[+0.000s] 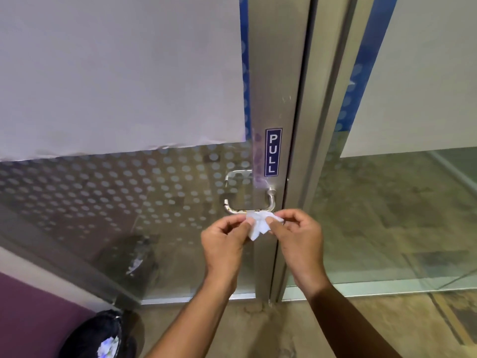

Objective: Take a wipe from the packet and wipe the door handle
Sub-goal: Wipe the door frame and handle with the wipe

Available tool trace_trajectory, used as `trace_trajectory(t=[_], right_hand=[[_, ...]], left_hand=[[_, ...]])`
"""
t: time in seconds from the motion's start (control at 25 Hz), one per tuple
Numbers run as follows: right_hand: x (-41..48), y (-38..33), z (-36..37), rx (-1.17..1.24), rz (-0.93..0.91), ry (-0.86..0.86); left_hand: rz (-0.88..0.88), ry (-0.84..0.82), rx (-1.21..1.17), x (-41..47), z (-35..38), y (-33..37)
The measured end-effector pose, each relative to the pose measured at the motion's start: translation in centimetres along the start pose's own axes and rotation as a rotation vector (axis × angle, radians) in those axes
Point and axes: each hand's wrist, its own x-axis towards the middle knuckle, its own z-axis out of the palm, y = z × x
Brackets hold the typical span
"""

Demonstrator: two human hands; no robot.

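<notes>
A crumpled white wipe (259,224) is pinched between both my hands, just below the door handle. My left hand (225,240) grips its left side and my right hand (299,236) grips its right side. The steel loop door handle (236,210) is fixed to a glass door, its lower bar touching or just above the top edge of the wipe. A blue PULL sign (273,152) is stuck on the metal door frame above the handle. No wipe packet is in view.
A black bin (95,337) with a liner and white waste stands at the lower left by a purple wall (31,313). White paper (116,73) covers the upper glass. A second glass panel (387,215) is to the right of the frame.
</notes>
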Motion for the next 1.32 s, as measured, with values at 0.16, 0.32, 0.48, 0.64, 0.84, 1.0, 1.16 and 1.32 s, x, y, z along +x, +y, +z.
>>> trace_trajectory(t=[0.16, 0.32, 0.48, 0.64, 0.84, 1.0, 1.16, 1.32], right_hand=[[0.4, -2.2, 2.3, -0.110, -0.235, -0.031], [2.9, -4.9, 3.6, -0.222, -0.444, 0.157], [6.3, -8.1, 4.8, -0.342, -0.744, 0.348], [9.2, -8.5, 6.1, -0.530, -0.936, 0.373], [10.8, -7.4, 7.0, -0.717, -1.045, 0.404], [11.2, -4.4, 6.9, -0.772, -1.066, 0.403], [10.6, -1.8, 6.2, -0.822, -1.037, 0.343], [11.3, -7.0, 7.0, -0.746, -1.080, 0.489]], left_hand=[[0.015, -0.119, -0.115, 1.2, 0.8, 3.3], [0.248, -0.210, -0.013, 3.4, 0.3, 6.2], [1.061, -0.045, 0.629, 7.7, -2.5, 8.1], [1.323, 0.121, 1.025, 11.7, -2.9, 11.0], [1.344, 0.203, 1.257, 14.6, -1.9, 11.3], [1.369, 0.232, 1.302, 15.6, -1.7, 10.5], [1.360, 0.204, 1.287, 15.9, -1.5, 10.5], [1.360, 0.192, 1.275, 16.0, -1.4, 10.5]])
